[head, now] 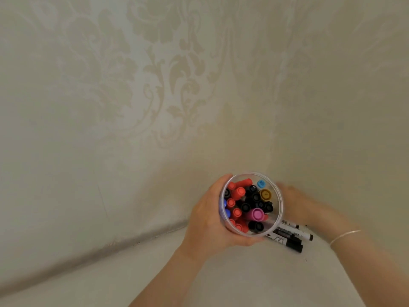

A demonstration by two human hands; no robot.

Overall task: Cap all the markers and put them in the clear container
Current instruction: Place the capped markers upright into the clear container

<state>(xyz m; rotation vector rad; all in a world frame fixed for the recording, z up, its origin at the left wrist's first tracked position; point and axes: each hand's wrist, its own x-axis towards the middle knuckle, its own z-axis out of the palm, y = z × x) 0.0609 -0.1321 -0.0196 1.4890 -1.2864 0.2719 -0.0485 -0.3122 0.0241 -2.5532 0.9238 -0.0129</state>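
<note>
My left hand [208,220] wraps the clear container [251,204], fingers clamped round its wall to steady the capped markers [245,206] standing inside. My right hand [296,201] is blurred behind it; I cannot tell its fingers. Loose markers [292,239] lie on the desk [221,280] beneath.

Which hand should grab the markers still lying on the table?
Probably the right hand. The left hand is busy gripping the clear container full of capped markers. The right one looks blurry but free, and the loose markers lie on its side, just below it.
</note>
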